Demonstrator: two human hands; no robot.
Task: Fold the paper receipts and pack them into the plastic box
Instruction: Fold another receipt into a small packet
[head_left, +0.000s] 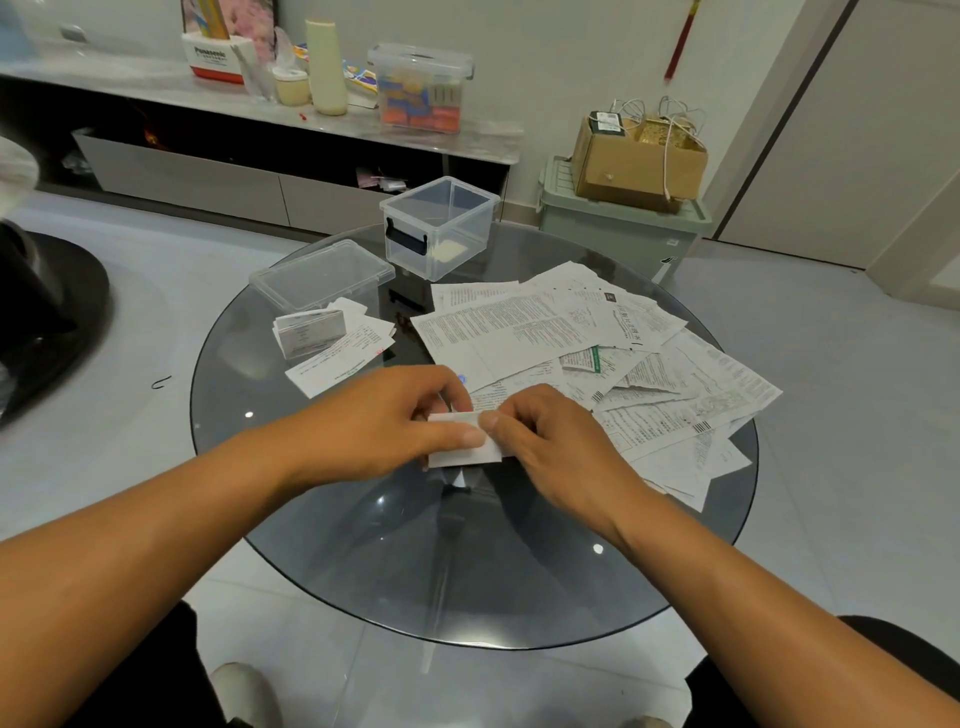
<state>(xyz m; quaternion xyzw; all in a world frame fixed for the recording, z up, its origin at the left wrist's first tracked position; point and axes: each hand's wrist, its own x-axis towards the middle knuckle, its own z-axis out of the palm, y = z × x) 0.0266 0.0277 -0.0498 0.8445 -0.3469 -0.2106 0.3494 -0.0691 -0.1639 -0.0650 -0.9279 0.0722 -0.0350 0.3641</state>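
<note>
While both hands (395, 415) (550, 441) pinch it, folded receipt (457, 453) lies crosswise.

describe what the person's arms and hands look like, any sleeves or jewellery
Both forearms are bare up to the edge of the view, with no sleeves showing. The left hand and right hand wear no gloves, and no rings, watch or bracelet can be seen on the fingers or wrists. Fingernails look short and unpainted.

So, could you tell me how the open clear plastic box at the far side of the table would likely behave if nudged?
The clear plastic box looks thin-walled and holds only a small pale item at its bottom, so it is probably light. On the smooth glass table it would likely slide rather than tip, as it looks squat and broad-based.
</note>
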